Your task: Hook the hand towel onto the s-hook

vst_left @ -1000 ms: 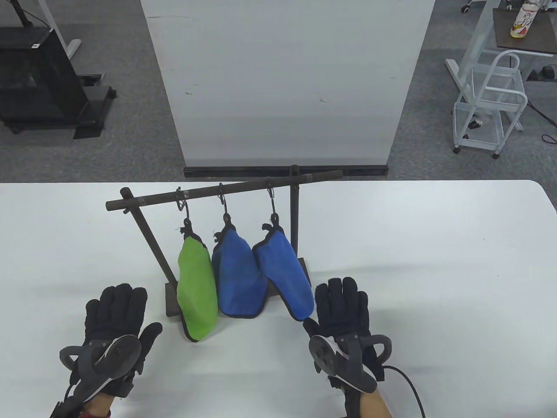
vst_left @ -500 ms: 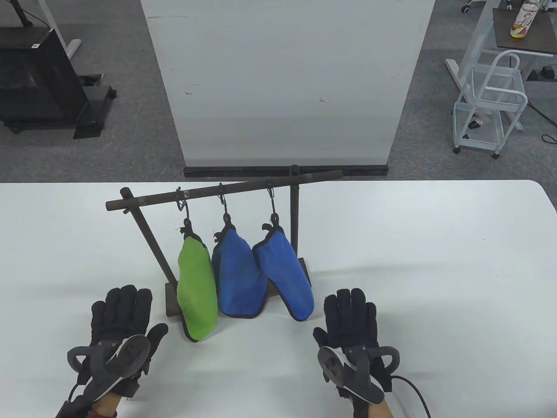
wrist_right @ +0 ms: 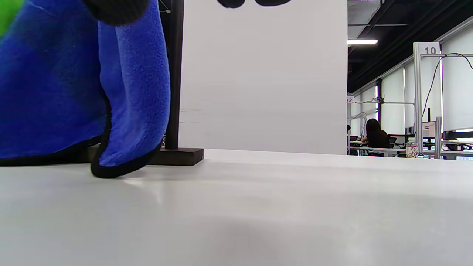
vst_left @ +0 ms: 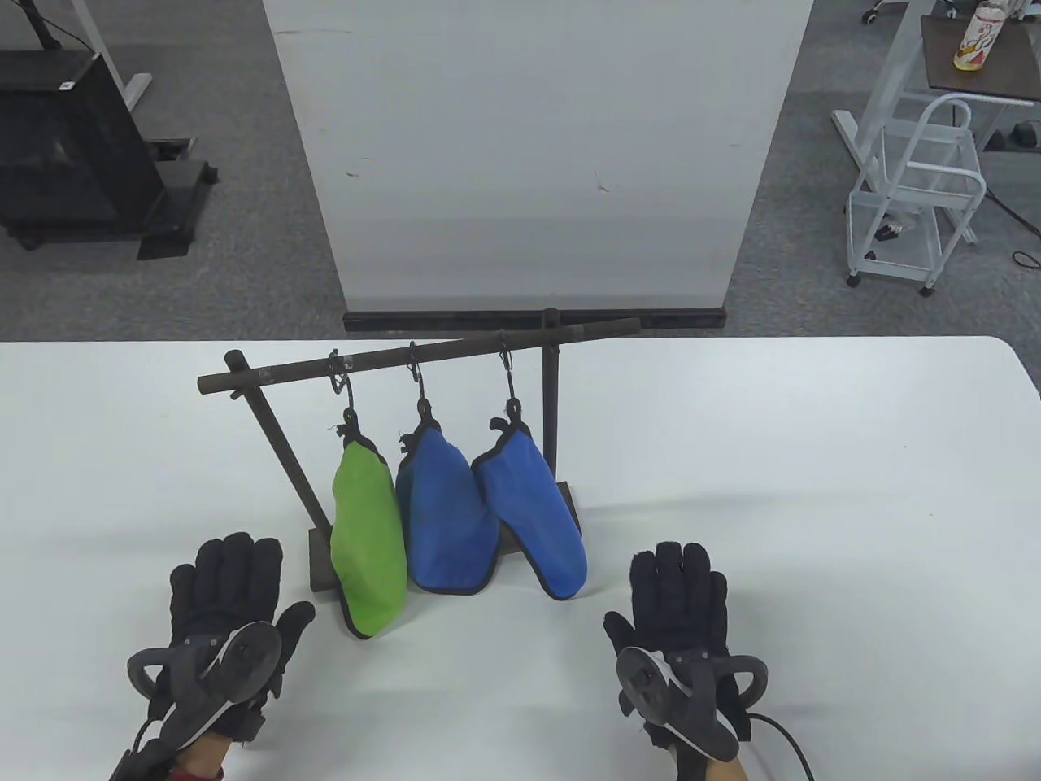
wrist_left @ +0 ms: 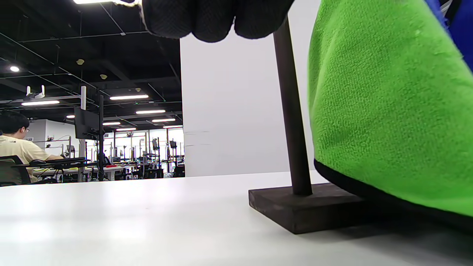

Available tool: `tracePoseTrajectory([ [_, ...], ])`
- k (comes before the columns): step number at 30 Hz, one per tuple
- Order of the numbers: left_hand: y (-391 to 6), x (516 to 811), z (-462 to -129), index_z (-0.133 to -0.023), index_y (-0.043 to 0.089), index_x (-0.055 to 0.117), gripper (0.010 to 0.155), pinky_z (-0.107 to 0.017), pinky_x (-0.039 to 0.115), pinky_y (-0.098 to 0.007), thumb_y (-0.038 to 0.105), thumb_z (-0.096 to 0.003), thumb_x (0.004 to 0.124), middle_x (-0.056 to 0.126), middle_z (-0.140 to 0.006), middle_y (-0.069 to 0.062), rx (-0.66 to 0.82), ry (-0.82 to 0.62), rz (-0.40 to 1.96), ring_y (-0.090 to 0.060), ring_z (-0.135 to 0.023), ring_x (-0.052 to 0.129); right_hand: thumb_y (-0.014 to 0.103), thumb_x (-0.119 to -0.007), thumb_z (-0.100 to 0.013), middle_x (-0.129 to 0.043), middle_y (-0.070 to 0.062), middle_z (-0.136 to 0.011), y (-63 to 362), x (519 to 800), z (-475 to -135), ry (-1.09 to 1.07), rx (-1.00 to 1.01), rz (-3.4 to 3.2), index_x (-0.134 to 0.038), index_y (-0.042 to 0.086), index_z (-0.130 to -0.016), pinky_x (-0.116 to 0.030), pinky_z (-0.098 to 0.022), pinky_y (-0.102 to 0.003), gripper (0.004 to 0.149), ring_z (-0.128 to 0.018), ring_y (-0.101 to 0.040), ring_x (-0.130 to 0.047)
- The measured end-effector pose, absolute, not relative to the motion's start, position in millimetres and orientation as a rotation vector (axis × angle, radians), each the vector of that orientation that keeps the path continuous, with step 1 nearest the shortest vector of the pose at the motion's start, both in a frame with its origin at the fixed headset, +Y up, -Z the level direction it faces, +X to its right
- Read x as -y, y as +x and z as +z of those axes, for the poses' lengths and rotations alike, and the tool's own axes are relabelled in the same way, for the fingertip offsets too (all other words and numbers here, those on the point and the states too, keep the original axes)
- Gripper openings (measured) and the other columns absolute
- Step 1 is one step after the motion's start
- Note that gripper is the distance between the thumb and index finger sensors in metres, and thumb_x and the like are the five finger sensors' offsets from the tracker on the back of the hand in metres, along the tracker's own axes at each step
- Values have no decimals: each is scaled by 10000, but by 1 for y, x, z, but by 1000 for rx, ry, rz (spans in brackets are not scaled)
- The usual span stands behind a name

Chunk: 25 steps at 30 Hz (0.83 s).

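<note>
Three fleece hand towels, one green (vst_left: 368, 543) and two blue (vst_left: 450, 521), hang from metal s-hooks (vst_left: 420, 382) on a dark rack (vst_left: 407, 356); left hand (vst_left: 224, 614) and right hand (vst_left: 679, 622) rest flat, fingers released, on the white tabletop (vst_left: 813, 488). Left wrist view: green towel (wrist_left: 388, 111) beside rack post (wrist_left: 292, 111). Right wrist view: blue towel (wrist_right: 74, 92) brushing tabletop (wrist_right: 258, 203).

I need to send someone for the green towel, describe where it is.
Find the dark rack on the white table. Three towels hang from hooks on its bar; the green towel is leftmost, the only one not blue.
</note>
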<state>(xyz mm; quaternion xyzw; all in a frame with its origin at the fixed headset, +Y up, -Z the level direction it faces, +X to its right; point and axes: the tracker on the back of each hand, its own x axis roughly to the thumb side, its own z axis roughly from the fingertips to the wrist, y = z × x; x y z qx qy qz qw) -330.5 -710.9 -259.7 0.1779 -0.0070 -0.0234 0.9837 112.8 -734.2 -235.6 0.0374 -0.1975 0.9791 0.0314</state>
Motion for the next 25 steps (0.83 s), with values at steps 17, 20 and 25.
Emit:
tracePoseTrajectory([
  [17, -324, 714, -260, -1078, 285, 455, 814, -793, 356, -578, 680, -366, 483, 423, -1163, -59, 15, 347, -50, -373, -1086, 457, 558, -679, -459, -323, -186, -1135, 113, 738, -232, 151, 566, 2991, -409, 169, -1063, -406, -714, -615, 768, -1032, -476, -267],
  [20, -324, 714, -260, -1078, 284, 455, 814, -793, 354, -578, 679, -367, 484, 422, -1164, -58, 14, 347, -47, -373, -1086, 456, 560, -678, -459, -322, -184, -1136, 112, 739, -232, 161, 558, 2998, -408, 171, -1063, -405, -714, -615, 767, -1033, -475, -266],
  [25, -323, 715, -261, -1077, 285, 456, 813, -793, 354, -577, 679, -366, 484, 423, -1164, -58, 14, 336, -50, -373, -1086, 456, 563, -676, -459, -320, -182, -1137, 111, 739, -232, 165, 560, 3025, -407, 174, -1064, -401, -715, -616, 768, -1033, -475, -261],
])
